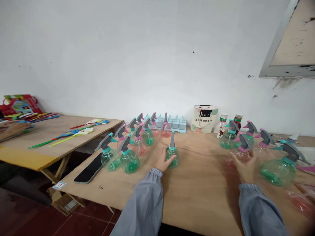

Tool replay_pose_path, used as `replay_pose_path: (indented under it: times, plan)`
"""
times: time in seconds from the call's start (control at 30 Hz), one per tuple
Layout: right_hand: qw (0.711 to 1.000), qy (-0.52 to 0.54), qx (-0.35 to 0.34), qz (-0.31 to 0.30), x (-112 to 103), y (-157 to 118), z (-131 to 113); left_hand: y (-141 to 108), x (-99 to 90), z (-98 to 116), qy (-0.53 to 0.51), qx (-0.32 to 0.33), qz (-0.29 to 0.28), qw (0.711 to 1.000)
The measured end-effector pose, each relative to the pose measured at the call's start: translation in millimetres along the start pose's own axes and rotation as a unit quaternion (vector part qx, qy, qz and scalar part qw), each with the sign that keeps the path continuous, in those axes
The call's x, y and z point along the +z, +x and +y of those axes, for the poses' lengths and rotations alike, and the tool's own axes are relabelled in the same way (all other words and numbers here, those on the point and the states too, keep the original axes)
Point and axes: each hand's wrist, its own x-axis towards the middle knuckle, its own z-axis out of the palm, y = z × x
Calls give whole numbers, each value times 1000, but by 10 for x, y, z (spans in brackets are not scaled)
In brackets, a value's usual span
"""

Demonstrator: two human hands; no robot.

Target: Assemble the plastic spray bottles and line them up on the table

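My left hand [164, 160] is wrapped round the left side of a green spray bottle [174, 157] that stands mid-table with a grey and teal nozzle. My right hand [244, 166] has its fingers round a pink spray bottle [241, 151] with a grey and pink nozzle. Left of my left hand stand several green and pink spray bottles, the nearest a green one [130, 162]. A large green bottle [278, 171] is just right of my right hand, and another green bottle [227, 140] stands behind it.
A phone [89, 168] lies at the table's left edge. At the back are a light blue tray [181, 126], a paper bag [203, 119] and two capped bottles [221, 124]. On the left table [61, 123] lie colourful strips, with another person's hand [13, 129] at its far left.
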Motion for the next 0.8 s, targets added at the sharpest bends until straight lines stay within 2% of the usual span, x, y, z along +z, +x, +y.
replay_pose_path:
  times: [0.1, 0.27, 0.6, 0.8]
  plan:
    - [993, -112, -30, 8, -44, -89, 131, -7, -4, 53, -5, 3, 10, 1000]
    - [983, -182, 2, 38, -42, -53, 290, -6, -21, 101, -10, 5, 20, 1000]
    - [983, -177, 9, 52, 141, 77, 419, -17, 28, 60, -31, 0, 24, 999]
    - [985, -165, 3, 52, 181, 107, 440, -13, 15, 48, -20, -2, 22, 1000]
